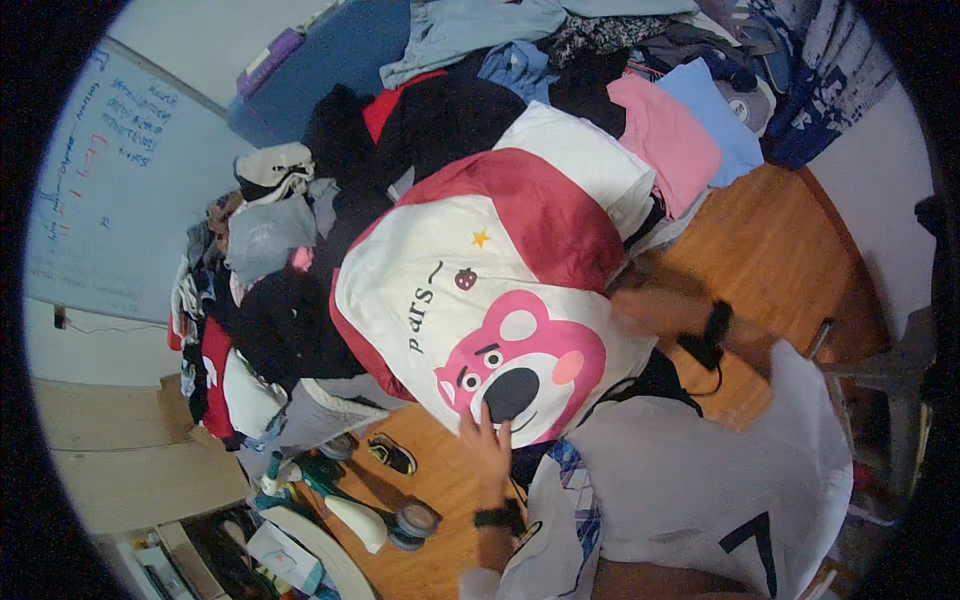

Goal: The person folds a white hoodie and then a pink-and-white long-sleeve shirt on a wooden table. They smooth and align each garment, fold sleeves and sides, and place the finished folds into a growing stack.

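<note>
Spread out before me, on top of a heap of clothes, is a cream and dark red shirt (390, 247) printed with a pink bear face, a strawberry, a star and lettering. My left hand (486, 446), with a black band on its wrist, rests on the shirt's lower edge by the bear's muzzle, fingers apart on the cloth. Blurred by motion, my right hand (649, 311) is at the shirt's right edge, below the red sleeve; its fingers cannot be made out. A folded white garment (577, 161) lies beyond the shirt.
Folded pink (667, 142) and blue (712, 120) garments sit at the upper right. More clothes (270, 232) are piled at left, near a whiteboard (127, 180) with writing. A wheeled chair base (352, 502), a shoe (391, 454) and a box (187, 559) are on the wooden floor (442, 517).
</note>
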Demonstrator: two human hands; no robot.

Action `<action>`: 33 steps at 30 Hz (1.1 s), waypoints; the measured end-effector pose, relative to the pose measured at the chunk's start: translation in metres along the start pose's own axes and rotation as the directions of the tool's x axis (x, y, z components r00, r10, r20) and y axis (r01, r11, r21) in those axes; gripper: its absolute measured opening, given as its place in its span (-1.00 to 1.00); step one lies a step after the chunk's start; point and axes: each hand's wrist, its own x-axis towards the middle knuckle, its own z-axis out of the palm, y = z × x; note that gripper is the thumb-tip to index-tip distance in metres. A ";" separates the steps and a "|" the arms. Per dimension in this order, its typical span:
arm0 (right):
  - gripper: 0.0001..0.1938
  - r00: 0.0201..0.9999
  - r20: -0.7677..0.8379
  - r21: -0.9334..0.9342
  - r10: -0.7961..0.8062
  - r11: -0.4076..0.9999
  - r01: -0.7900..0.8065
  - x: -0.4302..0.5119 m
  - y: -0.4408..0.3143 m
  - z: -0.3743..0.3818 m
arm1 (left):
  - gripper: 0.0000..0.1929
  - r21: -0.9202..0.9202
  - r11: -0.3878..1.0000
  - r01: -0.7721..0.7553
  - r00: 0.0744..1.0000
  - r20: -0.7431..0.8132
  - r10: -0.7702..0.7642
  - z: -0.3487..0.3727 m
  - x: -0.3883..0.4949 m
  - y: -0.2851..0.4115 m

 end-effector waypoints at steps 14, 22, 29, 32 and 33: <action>-0.73 0.965 -0.250 0.049 0.084 0.996 -0.075 -0.032 -0.013 0.038 | -0.49 0.025 0.984 -0.175 0.984 -0.008 0.176 -0.029 -0.007 0.030; -0.83 0.864 -0.502 -0.230 0.025 0.960 -0.162 0.020 -0.060 -0.026 | -0.55 0.397 0.846 -0.357 0.934 0.164 0.317 0.008 0.054 0.100; -0.80 0.798 -0.481 -0.116 0.364 0.875 -0.470 -0.040 -0.093 -0.094 | -0.79 0.281 0.953 0.112 0.970 -0.238 -0.044 -0.031 0.017 0.029; -0.73 0.756 -0.584 -0.173 0.297 0.864 -0.473 -0.067 -0.110 -0.102 | -0.93 0.186 0.935 0.303 0.849 -0.498 -0.177 -0.049 -0.032 -0.003; -0.74 0.751 -0.597 -0.171 0.281 0.871 -0.461 -0.075 -0.113 -0.103 | -0.94 0.145 0.910 0.388 0.789 -0.563 -0.246 -0.055 -0.047 -0.012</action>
